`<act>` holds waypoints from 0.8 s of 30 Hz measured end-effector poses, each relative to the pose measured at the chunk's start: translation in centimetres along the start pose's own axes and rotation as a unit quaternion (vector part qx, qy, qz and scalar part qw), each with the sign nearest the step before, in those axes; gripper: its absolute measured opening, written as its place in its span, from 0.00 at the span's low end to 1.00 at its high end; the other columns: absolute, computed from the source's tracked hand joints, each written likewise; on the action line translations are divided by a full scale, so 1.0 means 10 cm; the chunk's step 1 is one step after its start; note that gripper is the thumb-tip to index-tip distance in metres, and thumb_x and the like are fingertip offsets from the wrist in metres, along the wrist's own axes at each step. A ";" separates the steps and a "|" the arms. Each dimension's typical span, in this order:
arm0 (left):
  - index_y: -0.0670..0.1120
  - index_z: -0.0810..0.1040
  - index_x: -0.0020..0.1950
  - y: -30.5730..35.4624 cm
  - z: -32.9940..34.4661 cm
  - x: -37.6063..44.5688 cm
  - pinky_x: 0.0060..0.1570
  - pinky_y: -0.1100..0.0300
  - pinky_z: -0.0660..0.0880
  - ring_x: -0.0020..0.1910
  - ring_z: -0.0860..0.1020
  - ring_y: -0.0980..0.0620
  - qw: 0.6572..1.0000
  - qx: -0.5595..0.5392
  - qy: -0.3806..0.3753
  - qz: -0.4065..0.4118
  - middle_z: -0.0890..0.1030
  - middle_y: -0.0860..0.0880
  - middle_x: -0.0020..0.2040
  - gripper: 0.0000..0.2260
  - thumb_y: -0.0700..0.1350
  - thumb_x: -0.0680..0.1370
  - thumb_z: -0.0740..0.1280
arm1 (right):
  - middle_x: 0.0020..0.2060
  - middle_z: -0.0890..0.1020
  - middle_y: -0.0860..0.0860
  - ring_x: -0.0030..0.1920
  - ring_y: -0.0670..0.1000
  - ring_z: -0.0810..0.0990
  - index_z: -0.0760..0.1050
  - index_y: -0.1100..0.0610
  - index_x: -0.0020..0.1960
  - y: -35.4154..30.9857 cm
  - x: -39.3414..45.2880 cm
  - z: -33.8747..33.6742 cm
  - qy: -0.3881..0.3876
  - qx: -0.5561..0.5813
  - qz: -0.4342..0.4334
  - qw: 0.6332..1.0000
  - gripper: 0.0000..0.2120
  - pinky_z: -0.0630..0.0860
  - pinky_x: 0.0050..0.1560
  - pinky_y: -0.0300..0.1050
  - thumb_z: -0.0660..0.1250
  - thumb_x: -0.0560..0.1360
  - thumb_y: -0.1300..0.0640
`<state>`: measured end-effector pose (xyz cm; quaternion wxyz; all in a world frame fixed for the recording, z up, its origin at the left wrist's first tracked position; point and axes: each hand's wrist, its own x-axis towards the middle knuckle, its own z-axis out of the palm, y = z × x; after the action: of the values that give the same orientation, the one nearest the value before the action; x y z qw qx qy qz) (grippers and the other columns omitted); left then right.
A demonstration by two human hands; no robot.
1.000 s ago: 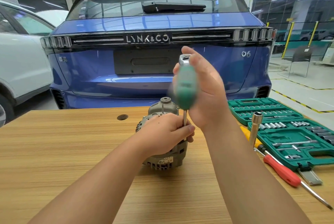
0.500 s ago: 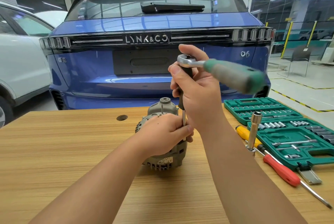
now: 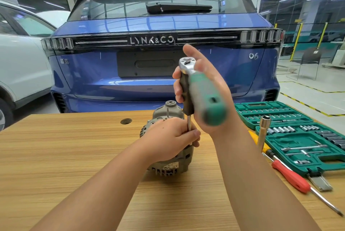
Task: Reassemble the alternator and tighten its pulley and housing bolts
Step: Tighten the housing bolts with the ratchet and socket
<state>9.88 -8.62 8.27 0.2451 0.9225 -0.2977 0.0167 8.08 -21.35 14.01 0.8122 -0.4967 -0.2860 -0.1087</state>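
A grey alternator (image 3: 169,165) stands on the wooden table (image 3: 74,152), its pulley nut (image 3: 170,103) on top at the back. My left hand (image 3: 171,139) rests on the housing and pinches the steel extension shaft (image 3: 189,123) of a driver. My right hand (image 3: 203,89) grips the driver's black handle (image 3: 185,92), with a green-handled ratchet (image 3: 207,98) fitted on its top. The ratchet's handle points toward me and is blurred. The bolt under the shaft is hidden by my left hand.
An open green socket set (image 3: 302,137) lies at the right. Beside it are a red-handled screwdriver (image 3: 291,176), a yellow-handled one (image 3: 253,137) and an upright steel socket tube (image 3: 263,130). A blue car (image 3: 164,62) stands close behind the table, a white car (image 3: 18,66) at left.
The ratchet handle swung out to the right, then back round toward me. My left hand stayed on the shaft and alternator.
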 end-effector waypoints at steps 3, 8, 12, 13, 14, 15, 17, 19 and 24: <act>0.62 0.78 0.42 0.01 0.00 0.01 0.46 0.63 0.68 0.47 0.75 0.72 1.000 0.019 -0.002 0.016 0.78 0.75 0.40 0.14 0.57 0.85 0.58 | 0.33 0.76 0.47 0.31 0.47 0.70 0.76 0.57 0.62 0.06 -0.01 0.04 0.098 -0.097 -0.064 0.988 0.19 0.70 0.32 0.41 0.71 0.75 0.50; 0.62 0.77 0.42 0.01 0.01 0.03 0.43 0.65 0.66 0.47 0.73 0.75 1.000 0.009 0.000 0.017 0.77 0.78 0.42 0.13 0.58 0.85 0.58 | 0.35 0.76 0.50 0.32 0.49 0.71 0.74 0.56 0.51 0.03 0.03 -0.05 0.097 -0.098 -0.017 0.990 0.05 0.70 0.34 0.43 0.68 0.79 0.55; 0.61 0.78 0.43 -0.01 0.01 0.03 0.43 0.66 0.67 0.48 0.74 0.74 1.000 0.006 0.005 0.015 0.78 0.77 0.43 0.13 0.57 0.85 0.59 | 0.42 0.80 0.51 0.36 0.49 0.77 0.72 0.48 0.61 0.09 -0.01 -0.04 0.067 -0.066 -0.078 0.992 0.13 0.74 0.37 0.42 0.66 0.80 0.61; 0.61 0.78 0.42 -0.01 0.01 0.02 0.43 0.66 0.67 0.48 0.74 0.74 1.000 0.006 0.005 0.016 0.77 0.78 0.43 0.14 0.57 0.85 0.59 | 0.45 0.81 0.52 0.37 0.49 0.77 0.72 0.46 0.62 0.12 -0.02 -0.02 0.058 -0.103 -0.114 0.986 0.15 0.75 0.37 0.42 0.65 0.80 0.61; 0.62 0.78 0.42 -0.01 0.01 0.01 0.42 0.66 0.67 0.47 0.74 0.74 1.000 0.007 0.005 0.017 0.77 0.78 0.42 0.14 0.57 0.85 0.59 | 0.47 0.81 0.53 0.38 0.50 0.77 0.73 0.43 0.63 0.15 -0.03 -0.01 0.041 -0.134 -0.141 0.980 0.16 0.76 0.38 0.43 0.64 0.81 0.61; 0.62 0.78 0.42 -0.01 0.00 0.01 0.42 0.66 0.67 0.47 0.75 0.74 1.000 0.006 0.006 0.016 0.77 0.77 0.42 0.14 0.57 0.85 0.59 | 0.50 0.81 0.54 0.39 0.50 0.76 0.74 0.41 0.64 0.15 -0.03 -0.01 0.020 -0.149 -0.152 0.977 0.18 0.76 0.39 0.43 0.63 0.81 0.62; 0.61 0.78 0.41 -0.01 0.00 0.00 0.44 0.65 0.68 0.47 0.75 0.72 1.000 0.006 0.009 0.014 0.78 0.75 0.43 0.15 0.57 0.85 0.59 | 0.52 0.78 0.56 0.41 0.49 0.75 0.77 0.39 0.62 0.13 -0.04 -0.01 -0.017 -0.116 -0.131 0.984 0.22 0.76 0.40 0.41 0.61 0.82 0.65; 0.61 0.79 0.41 -0.02 0.00 0.00 0.45 0.64 0.69 0.47 0.75 0.71 1.000 0.005 0.012 0.011 0.79 0.75 0.43 0.15 0.58 0.85 0.59 | 0.51 0.75 0.60 0.39 0.50 0.75 0.80 0.43 0.61 0.08 -0.03 -0.02 -0.046 -0.017 -0.077 0.996 0.20 0.76 0.38 0.40 0.56 0.82 0.61; 0.61 0.79 0.42 -0.02 0.01 0.00 0.45 0.65 0.69 0.48 0.75 0.72 1.000 0.006 0.007 0.008 0.79 0.75 0.43 0.14 0.58 0.85 0.59 | 0.43 0.78 0.56 0.36 0.50 0.78 0.77 0.49 0.64 0.05 0.02 -0.06 -0.050 0.041 -0.005 0.998 0.15 0.76 0.34 0.41 0.59 0.82 0.49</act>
<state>9.93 -8.52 8.11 0.2411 0.9216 -0.3031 0.0268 8.73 -21.63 13.54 0.8161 -0.4660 -0.3334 -0.0759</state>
